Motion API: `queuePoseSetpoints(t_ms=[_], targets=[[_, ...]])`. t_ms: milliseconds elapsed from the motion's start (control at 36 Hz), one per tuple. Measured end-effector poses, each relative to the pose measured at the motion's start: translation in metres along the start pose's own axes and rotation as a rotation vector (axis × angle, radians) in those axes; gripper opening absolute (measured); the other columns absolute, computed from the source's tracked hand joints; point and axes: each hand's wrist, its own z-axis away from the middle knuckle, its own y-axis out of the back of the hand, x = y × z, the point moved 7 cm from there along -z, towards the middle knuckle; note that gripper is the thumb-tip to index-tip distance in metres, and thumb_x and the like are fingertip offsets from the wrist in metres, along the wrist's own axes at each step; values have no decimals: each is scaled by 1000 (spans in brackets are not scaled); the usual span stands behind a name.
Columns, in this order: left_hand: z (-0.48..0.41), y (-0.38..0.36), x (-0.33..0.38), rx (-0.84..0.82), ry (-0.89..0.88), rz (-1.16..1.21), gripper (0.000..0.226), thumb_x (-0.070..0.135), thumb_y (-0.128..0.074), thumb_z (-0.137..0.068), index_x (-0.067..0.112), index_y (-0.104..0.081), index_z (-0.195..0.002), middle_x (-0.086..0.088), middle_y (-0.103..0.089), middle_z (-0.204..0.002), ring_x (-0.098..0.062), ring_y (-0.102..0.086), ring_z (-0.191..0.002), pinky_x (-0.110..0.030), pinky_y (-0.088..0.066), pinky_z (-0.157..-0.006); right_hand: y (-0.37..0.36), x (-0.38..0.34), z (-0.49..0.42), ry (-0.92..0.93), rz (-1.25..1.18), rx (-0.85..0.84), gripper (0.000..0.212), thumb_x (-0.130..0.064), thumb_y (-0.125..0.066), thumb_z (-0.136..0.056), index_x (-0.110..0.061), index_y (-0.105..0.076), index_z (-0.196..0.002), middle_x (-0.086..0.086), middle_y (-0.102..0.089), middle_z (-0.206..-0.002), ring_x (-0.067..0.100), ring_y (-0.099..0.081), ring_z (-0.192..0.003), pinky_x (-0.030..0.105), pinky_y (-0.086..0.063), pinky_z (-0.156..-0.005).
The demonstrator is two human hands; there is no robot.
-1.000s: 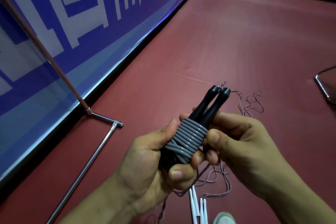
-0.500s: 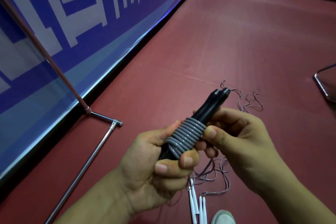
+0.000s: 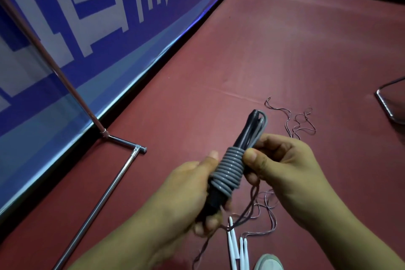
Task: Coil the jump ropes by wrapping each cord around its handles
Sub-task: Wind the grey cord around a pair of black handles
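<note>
**Grey-corded jump rope held in both hands over a red floor**

At ten o'clock in the view a blue banner with white lettering [image 3: 87, 28] runs along the edge of the dark red sports floor [image 3: 285, 50]. A chrome metal stand of thin tubes [image 3: 98, 199] slants up in front of it, and its foot bar lies on the floor toward seven o'clock. At about six o'clock the left hand [image 3: 186, 195] has its fingers curled round the lower end of the pair of black plastic jump-rope handles [image 3: 249, 133]. This hand is blurred, so its fingertips are hard to make out. The handles lie side by side and point toward one o'clock. The thick grey rubber cord [image 3: 230, 171] is wound in tight turns round their middle, and one loop of it runs up to the handle tips. At three o'clock of the coil the right hand [image 3: 282, 169] pinches the handles and the loose cord between thumb and curled fingers. Below the hands, at five o'clock, thin reddish cords [image 3: 266, 200] lie tangled on the floor and reach slim white handles [image 3: 233, 250] beside the toe of a pale shoe [image 3: 268, 263]. At the three o'clock edge sits a bent dark metal frame [image 3: 388, 105]
</note>
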Motion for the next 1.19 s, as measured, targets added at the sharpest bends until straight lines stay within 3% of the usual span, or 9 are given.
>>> queuePoseSetpoints(t_ms=[111,167,250,417,556,639,833,1083,1194], targets=[[9,0,20,27,-270,-243,45,65,-52,-84,24,-66,-96,-7,-72,-83,-24,-67,-64,-39,-51,-55,7,6,-4,-25,142,71,14,-13,-76,-76,-3,-72,-84,13,-65,-59,18,-56,-49,27,-45,-48],[13,-1,21,71,-358,-472,28,48,-56,-75,35,-61,-99,1,-70,-85,-10,-63,-67,-31,-50,-61,8,8,-5,-41,228,90,5,-5,-77,-83,-6,-72,-84,13,-66,-58,18,-57,-49,30,-46,-49],[18,-6,15,177,-352,-720,36,25,-55,-71,44,-48,-101,11,-60,-89,-4,-57,-75,-16,-40,-54,3,8,-2,-48,342,124,9,-7,-80,-82,-10,-72,-82,10,-68,-57,15,-59,-47,30,-49,-50],[13,1,18,384,-406,-740,34,34,-73,-76,34,-43,-93,11,-60,-84,-7,-59,-71,-18,-42,-51,-11,3,2,12,436,169,12,-18,-85,-77,-17,-73,-76,4,-69,-59,14,-64,-48,32,-53,-52],[13,12,28,443,-432,-630,28,39,-82,-70,27,-58,-79,12,-66,-69,-1,-60,-61,-16,-42,-45,-18,-6,0,46,273,0,9,-4,-75,-85,-12,-76,-88,8,-68,-62,11,-62,-53,20,-46,-52],[13,13,29,396,-457,-574,23,34,-81,-65,26,-61,-74,17,-67,-67,-2,-56,-50,-18,-40,-44,-19,-9,2,45,154,-67,12,-1,-70,-85,-4,-73,-95,8,-68,-63,11,-62,-55,16,-46,-54],[16,1,36,115,-458,-370,11,7,-72,-72,16,-72,-79,11,-64,-56,-4,-51,-42,-21,-40,-44,-8,-6,4,51,94,-106,20,-11,-74,-80,0,-73,-96,21,-67,-76,22,-64,-59,39,-51,-57],[12,-9,29,-124,-400,-119,15,3,-59,-70,1,-64,-84,-5,-45,-54,-19,-36,-33,-21,-35,-37,-7,-2,5,39,-15,-156,25,-16,-76,-77,-1,-73,-96,10,-67,-76,18,-60,-62,27,-52,-59],[15,-17,26,-270,-360,-9,15,-2,-54,-70,2,-61,-83,-19,-38,-62,-18,-30,-35,-18,-33,-35,-11,1,6,10,-62,-222,54,-41,-88,-71,-7,-73,-110,26,-62,-93,19,-60,-64,28,-50,-58]])
